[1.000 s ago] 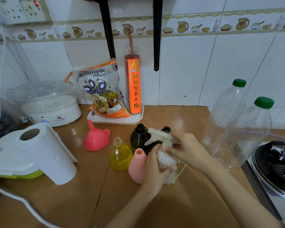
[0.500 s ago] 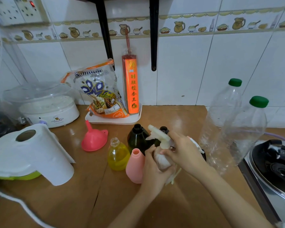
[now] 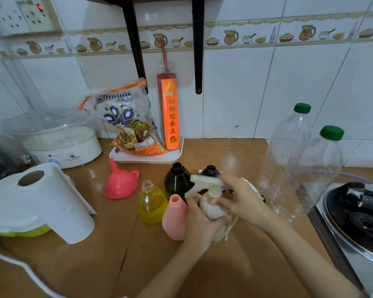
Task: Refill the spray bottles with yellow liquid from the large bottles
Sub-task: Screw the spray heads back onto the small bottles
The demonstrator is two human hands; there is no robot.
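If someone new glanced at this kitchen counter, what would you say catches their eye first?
Probably the two hands at the centre: the left hand grips a small white spray bottle while the right hand holds its trigger head. Just left of them stand a pink bottle, a capless bottle of yellow liquid and a pink funnel. Two large clear bottles with green caps rise at the right.

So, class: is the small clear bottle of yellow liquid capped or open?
Open. The small clear bottle of yellow liquid shows a bare threaded neck with no cap or spray head on it.
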